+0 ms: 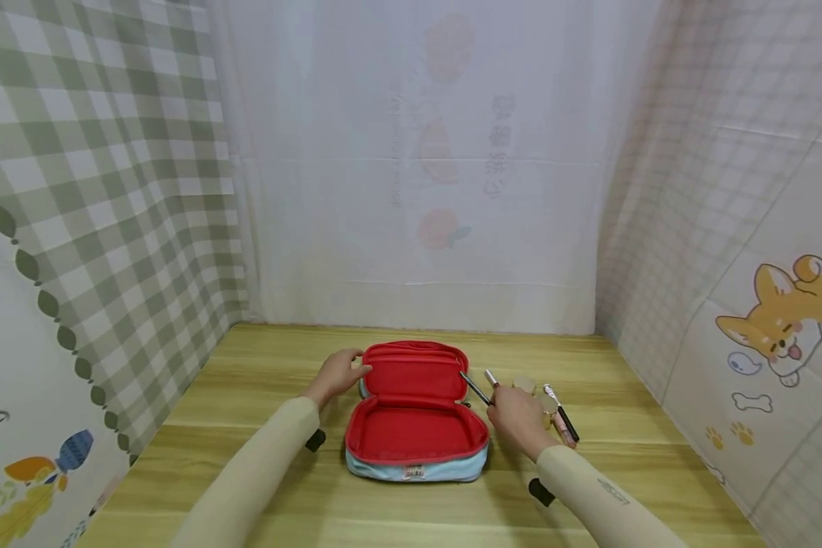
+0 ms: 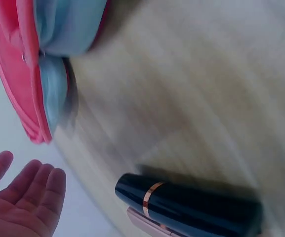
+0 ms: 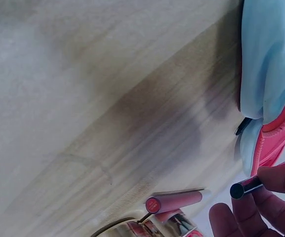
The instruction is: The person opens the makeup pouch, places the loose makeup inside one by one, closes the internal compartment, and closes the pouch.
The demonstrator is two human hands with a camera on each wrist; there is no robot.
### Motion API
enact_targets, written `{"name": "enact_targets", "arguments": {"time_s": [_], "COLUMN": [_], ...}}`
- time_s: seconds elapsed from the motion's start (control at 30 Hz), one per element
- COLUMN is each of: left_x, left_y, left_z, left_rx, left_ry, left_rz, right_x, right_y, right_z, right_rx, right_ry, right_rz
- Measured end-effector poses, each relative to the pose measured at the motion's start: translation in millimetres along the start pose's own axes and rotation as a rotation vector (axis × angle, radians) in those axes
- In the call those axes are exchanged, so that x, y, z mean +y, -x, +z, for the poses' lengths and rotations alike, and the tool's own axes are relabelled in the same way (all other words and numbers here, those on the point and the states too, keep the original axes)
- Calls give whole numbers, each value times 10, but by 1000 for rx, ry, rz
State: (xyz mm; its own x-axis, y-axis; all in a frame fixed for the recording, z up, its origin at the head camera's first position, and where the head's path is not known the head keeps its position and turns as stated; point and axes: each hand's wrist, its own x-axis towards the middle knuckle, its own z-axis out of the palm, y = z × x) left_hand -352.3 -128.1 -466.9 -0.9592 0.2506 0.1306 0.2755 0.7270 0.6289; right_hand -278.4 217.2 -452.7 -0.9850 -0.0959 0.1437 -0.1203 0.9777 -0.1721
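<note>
An open zip pouch [image 1: 418, 440], light blue outside with a red lining, lies with its lid [image 1: 411, 377] folded back. My left hand [image 1: 339, 374] is at the lid's left edge, its fingers extended and holding nothing. In the left wrist view, the fingers [image 2: 51, 197] are spread below the pouch [image 2: 56, 91]. To the pouch's right, my right hand [image 1: 517, 417] pinches a slim dark cosmetic pencil [image 1: 476, 388], which points toward the lid. The right wrist view shows the pencil's round end [image 3: 245, 188] between thumb and fingers.
Beyond the right hand lie a lip gloss tube [image 3: 174, 201], gold round compacts [image 1: 524, 383] and a black-and-white stick [image 1: 563, 415]. A black tube with a gold band [image 2: 186, 205] lies beside a pink item [image 2: 147, 223] in the left wrist view. Fabric curtains [image 1: 411, 228] stand around the table.
</note>
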Motion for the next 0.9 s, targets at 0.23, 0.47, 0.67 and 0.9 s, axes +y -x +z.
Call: {"name": "enact_targets", "arguments": {"time_s": [0.23, 0.47, 0.67, 0.9], "left_x": [-43, -36, -20, -6], "left_y": [-111, -161, -200, -221], "left_z": [-39, 34, 118, 151], "left_rx": [-15, -63, -104, -113], "left_ry": [50, 85, 172, 245], "left_rz": [-109, -154, -211, -254], "right_x": [-35, -30, -33, -21], "right_y": [-44, -60, -56, -55], "right_z": [4, 22, 11, 5], "right_rx": [17, 32, 52, 50], "right_ry": [9, 46, 57, 63], "right_rz": [1, -5, -24, -22]}}
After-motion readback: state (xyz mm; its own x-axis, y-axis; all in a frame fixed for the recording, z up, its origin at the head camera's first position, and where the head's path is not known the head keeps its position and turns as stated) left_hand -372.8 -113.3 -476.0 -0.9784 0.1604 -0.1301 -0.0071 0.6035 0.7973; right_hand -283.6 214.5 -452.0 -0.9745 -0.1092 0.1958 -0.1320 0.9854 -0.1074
